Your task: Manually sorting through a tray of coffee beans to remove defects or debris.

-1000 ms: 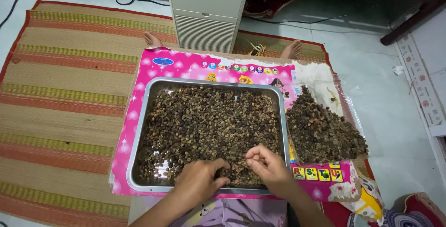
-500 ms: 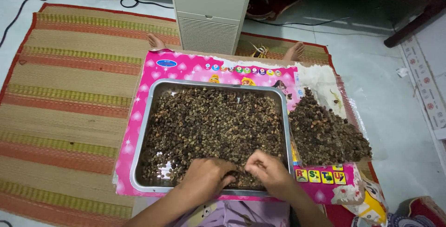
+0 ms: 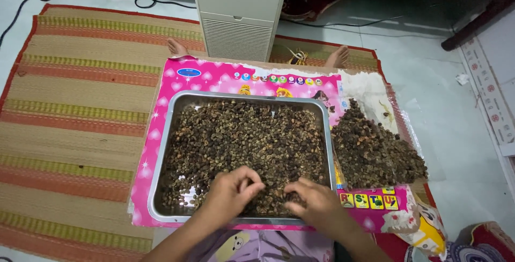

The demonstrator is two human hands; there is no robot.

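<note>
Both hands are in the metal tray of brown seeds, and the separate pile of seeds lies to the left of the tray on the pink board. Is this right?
Not quite. Both the left hand and the right hand are in the metal tray of brown seeds, but the separate pile lies to the right of the tray, not the left, on the pink board. The head view shows this.

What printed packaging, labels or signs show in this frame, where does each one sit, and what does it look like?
Pink printed cardboard sheet: flattened under the metal tray, with hearts, cartoon figures and a row of small round icons.
Coloured letter tiles: strip on the sheet's lower right, beside the right hand.
White printed strip: along the right edge on the floor, with red round marks.
No screens in view.
</note>
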